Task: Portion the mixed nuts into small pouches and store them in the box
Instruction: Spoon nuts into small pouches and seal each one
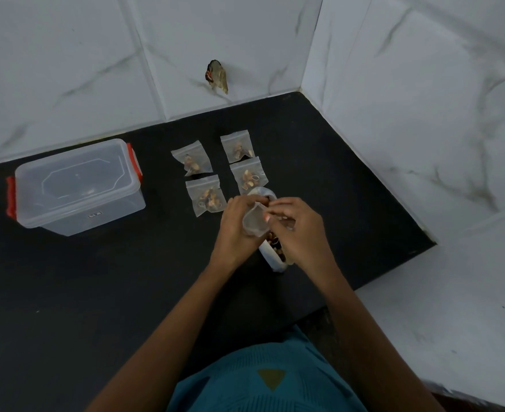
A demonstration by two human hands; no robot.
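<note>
Gripping the pouch (252,223) with left hand (235,224), pinching its rim with right hand (297,230) (mouth spread for filling), nut tub (270,257) just beneath.

Dim, even light, soft focus throughout, and wide-angle bending of the wall tiles (67,69).

The person wears a teal-blue knitted top (245,385) with a fine ribbed texture, its lines running in angled panels across the front. A mustard-olive triangle (271,379) points downward at its middle. The left forearm (168,322) and right forearm (364,322) are bare along their whole visible length, as are the left hand (236,224) and right hand (297,226). Where the hands meet, one fingertip shows a pale orange-tinted nail, too small to tell whether it is painted.
</note>
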